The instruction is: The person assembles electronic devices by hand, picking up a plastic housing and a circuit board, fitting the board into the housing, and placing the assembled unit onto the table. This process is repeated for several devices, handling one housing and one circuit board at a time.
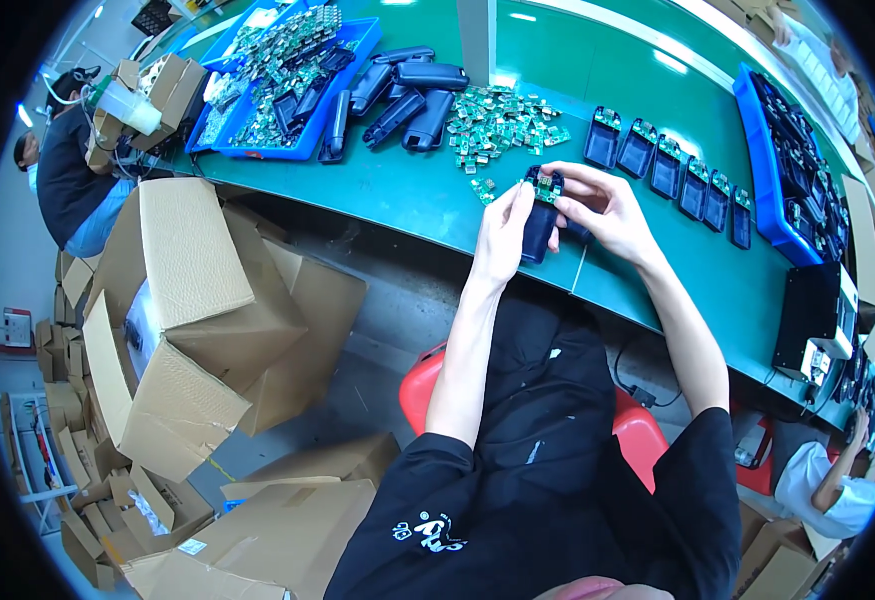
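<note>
Both hands close around one dark plastic housing (537, 235) at the near edge of the green workbench. A small green circuit board (547, 187) sits at the housing's upper end. My left hand (501, 232) grips the housing's left side, thumb near the board. My right hand (607, 212) holds it from the right, with fingers at its top and thumb beside the board. Just beyond lies a heap of loose circuit boards (502, 125). To the right, several open housings with boards in their tops, such as this housing (637, 150), stand in a slanting row.
Closed dark housings (427, 120) are piled left of the boards, beside a blue bin (357, 50) of boards. Another blue bin (757, 150) and a black box-shaped device (807, 320) stand at right. Open cartons (197, 260) crowd the left floor. Other people sit at both sides.
</note>
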`<state>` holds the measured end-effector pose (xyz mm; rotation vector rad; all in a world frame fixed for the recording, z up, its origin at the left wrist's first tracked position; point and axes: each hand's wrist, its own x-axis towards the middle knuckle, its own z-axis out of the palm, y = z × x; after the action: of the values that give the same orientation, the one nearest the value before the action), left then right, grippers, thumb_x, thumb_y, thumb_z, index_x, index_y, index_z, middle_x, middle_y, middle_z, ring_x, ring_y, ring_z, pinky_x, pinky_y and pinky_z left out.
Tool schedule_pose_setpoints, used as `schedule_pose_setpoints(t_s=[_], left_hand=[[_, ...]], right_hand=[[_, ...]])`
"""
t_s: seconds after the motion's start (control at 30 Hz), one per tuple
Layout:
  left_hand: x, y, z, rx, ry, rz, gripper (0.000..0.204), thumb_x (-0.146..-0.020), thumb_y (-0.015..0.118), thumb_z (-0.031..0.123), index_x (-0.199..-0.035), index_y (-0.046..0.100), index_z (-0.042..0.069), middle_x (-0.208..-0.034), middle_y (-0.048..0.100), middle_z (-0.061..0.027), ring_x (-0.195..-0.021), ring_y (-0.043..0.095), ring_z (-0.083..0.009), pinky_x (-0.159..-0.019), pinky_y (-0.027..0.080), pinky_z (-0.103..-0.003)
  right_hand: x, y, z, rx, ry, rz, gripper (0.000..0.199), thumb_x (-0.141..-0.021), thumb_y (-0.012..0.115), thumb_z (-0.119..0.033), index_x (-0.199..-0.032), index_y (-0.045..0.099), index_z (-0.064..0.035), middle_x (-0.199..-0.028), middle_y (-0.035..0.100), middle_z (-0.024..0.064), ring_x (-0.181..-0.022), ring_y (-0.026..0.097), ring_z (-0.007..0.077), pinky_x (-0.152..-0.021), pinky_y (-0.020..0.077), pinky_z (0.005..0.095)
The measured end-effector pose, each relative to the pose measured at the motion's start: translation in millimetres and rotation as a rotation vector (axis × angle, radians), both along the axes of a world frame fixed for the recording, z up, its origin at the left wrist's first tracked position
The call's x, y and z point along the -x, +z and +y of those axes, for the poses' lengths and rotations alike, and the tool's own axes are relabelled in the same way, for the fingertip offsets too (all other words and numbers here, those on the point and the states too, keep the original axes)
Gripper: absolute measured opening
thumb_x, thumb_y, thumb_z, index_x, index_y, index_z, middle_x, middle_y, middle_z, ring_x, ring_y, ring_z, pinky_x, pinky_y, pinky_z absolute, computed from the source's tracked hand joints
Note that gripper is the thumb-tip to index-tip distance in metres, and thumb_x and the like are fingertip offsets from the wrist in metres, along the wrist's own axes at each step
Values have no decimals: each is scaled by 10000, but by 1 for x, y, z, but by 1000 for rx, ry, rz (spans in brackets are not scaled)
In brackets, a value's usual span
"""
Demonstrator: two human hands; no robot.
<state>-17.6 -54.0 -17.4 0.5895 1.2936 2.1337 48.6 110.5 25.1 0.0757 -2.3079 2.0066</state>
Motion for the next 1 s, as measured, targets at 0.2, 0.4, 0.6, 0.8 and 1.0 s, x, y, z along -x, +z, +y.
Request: schedule_pose_setpoints(t_s=[0.2, 0.4, 0.6, 0.8, 1.0], left_hand=[[-5, -4, 3, 99, -36, 35, 395, -1087, 357, 337, -1060, 577, 10, -744, 649, -59, -595, 612, -110, -563, 480, -237], [-25, 9, 5, 101, -157, 67, 386, -1094, 335, 323, -1074, 560, 10, -755, 652, -66, -671, 633, -115, -644, 503, -246], [-40, 20, 16, 147, -252, 98, 362, -1092, 351, 303, -1086, 554, 4, -784, 672, -83, -701, 660, -122, -668, 522, -245], [-48, 22, 22, 97, -210, 18, 332, -1080, 403, 273, -1096, 561, -19, -732, 664, -84, -636, 651, -116, -606, 518, -245], [-54, 23, 17, 28, -198, -37, 340, -1080, 404, 282, -1110, 553, -23, -735, 661, -87, -634, 652, -119, -611, 530, -246]], right_hand=[[-6, 16, -14, -439, -164, 283, 430, -875, 683, -50, -1295, 592, -43, -1113, 669, 100, -899, 663, 169, -877, 528, 310], [-41, 30, -11, -767, -253, 358, 496, -782, 762, -33, -1258, 628, -65, -1180, 661, 118, -1035, 670, 244, -906, 527, 320], [-62, 31, 7, -728, -305, 297, 464, -761, 788, -37, -1207, 660, -52, -1201, 666, 126, -1067, 671, 242, -907, 531, 322], [-69, 33, 3, -711, -344, 276, 467, -753, 797, -36, -1200, 663, -47, -1197, 674, 125, -1080, 671, 247, -908, 533, 317], [-75, 40, -3, -711, -352, 369, 461, -746, 800, -23, -1188, 670, -43, -1199, 677, 130, -1091, 671, 258, -904, 535, 319]])
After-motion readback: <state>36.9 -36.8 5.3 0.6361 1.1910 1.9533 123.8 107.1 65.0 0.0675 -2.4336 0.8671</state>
